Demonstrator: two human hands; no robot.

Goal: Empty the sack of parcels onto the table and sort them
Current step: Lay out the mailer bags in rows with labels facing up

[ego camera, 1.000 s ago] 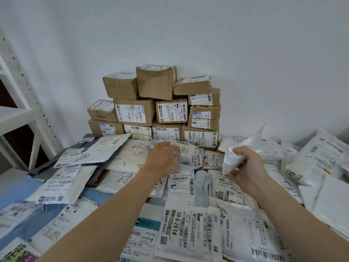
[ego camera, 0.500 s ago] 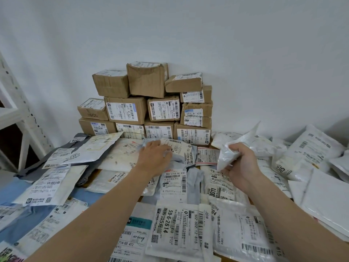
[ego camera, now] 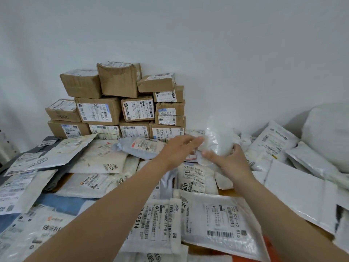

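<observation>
Sorting looks partway: boxes point(ego camera: 117, 110) stacked, mailers point(ego camera: 217, 218) in front of the boxes lie jumbled; right hand point(ego camera: 233, 163) grips a white bag point(ego camera: 219, 140), left hand point(ego camera: 177, 148) reaches it with loose fingers.

The boxes point(ego camera: 120, 110) stand stacked at the back of the desk point(ego camera: 225, 191), against the wall point(ego camera: 226, 53). Before them the flat parcels point(ego camera: 222, 218) lie spread and overlapping, down to the near side. Just right of the boxes my right hand point(ego camera: 230, 161) holds a small bag point(ego camera: 219, 138), and my left hand point(ego camera: 179, 148) touches its left side. Further right lie more bags point(ego camera: 272, 140), and beside them, at the far right, a big sack point(ego camera: 328, 133).
</observation>
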